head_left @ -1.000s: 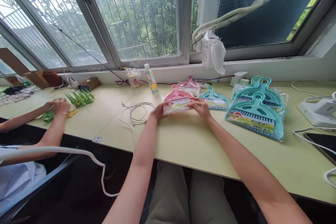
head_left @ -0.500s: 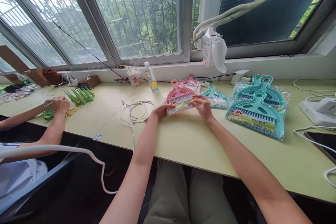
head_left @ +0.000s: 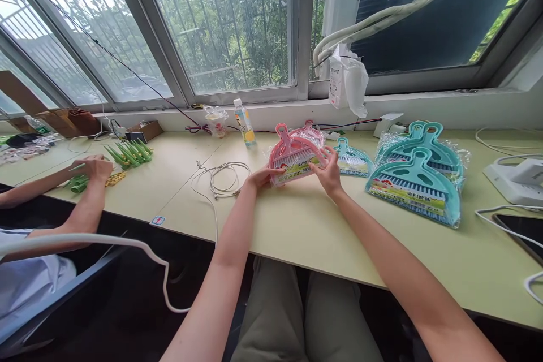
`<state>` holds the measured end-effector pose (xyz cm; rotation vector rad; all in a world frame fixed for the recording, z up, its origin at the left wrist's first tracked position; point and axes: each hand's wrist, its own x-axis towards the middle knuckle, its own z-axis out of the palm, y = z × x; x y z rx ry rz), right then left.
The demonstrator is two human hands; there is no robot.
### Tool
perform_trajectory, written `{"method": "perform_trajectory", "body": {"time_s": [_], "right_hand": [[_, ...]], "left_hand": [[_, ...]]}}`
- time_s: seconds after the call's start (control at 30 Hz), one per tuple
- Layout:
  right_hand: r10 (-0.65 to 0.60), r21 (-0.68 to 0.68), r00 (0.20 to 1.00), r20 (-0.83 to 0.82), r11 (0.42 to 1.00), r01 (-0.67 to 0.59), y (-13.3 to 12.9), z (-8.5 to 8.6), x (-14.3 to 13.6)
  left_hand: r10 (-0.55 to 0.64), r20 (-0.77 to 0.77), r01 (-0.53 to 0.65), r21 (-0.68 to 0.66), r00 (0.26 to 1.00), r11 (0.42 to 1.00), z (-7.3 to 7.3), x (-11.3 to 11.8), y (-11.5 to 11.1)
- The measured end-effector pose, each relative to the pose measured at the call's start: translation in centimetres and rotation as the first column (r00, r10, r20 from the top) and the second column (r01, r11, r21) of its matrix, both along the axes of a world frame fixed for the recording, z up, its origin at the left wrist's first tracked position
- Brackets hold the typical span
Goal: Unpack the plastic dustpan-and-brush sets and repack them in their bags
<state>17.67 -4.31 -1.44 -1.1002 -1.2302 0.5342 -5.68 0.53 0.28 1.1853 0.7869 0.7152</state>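
Note:
A pink dustpan and brush set (head_left: 292, 150) in clear wrapping, with a printed label across its front, is held up just over the table. My left hand (head_left: 262, 176) grips its lower left edge, thumb on the front. At the right edge, my right hand (head_left: 327, 169) has its thumb against the label and its fingers round the side. Behind it stands another pink set (head_left: 310, 131), partly hidden. To the right lie a small teal dustpan and brush set (head_left: 352, 159) and several larger teal sets (head_left: 416, 184), stacked and overlapping.
A coiled white cable (head_left: 224, 178) lies left of my hands, with a drink bottle (head_left: 245, 124) behind. At far left a co-worker's hands (head_left: 95, 168) work by green plastic pieces (head_left: 130, 154). A power strip (head_left: 515, 181) and phone (head_left: 521, 232) sit at right.
My right hand has shifted from pinching near the label's upper right to spreading along the set's right side. The label now shows more fully. My left hand keeps its hold.

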Motion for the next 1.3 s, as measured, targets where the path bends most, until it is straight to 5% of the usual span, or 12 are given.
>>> {"method": "perform_trajectory", "body": {"time_s": [0.1,0.3,0.67,0.97,1.3], "right_hand": [[0.154,-0.173,0.972,-0.176,0.967,-0.185,0.4,-0.5,-0.1],[0.262,-0.193,0.888,-0.379,0.916,-0.353,1.1,-1.1,0.3],[0.149,-0.203,0.854,-0.499,0.938,-0.283,1.4,-1.3,0.6],[0.001,-0.180,0.775,-0.632,0.972,-0.148,2.0,-1.4,1.5],[-0.012,-0.164,0.895,-0.447,0.984,-0.069,1.7,-1.3,0.8]], "left_hand": [[-0.032,-0.002,0.033,0.012,0.999,0.999,-0.1,-0.2,0.2],[-0.047,-0.009,0.047,0.016,0.999,0.999,0.1,-0.2,0.2],[0.000,-0.039,0.005,0.128,0.999,0.992,0.1,0.5,0.4],[-0.138,-0.022,0.139,0.285,0.990,0.949,0.4,0.5,0.3],[0.120,-0.038,-0.101,0.329,0.992,0.939,-0.8,1.8,1.1]]}}
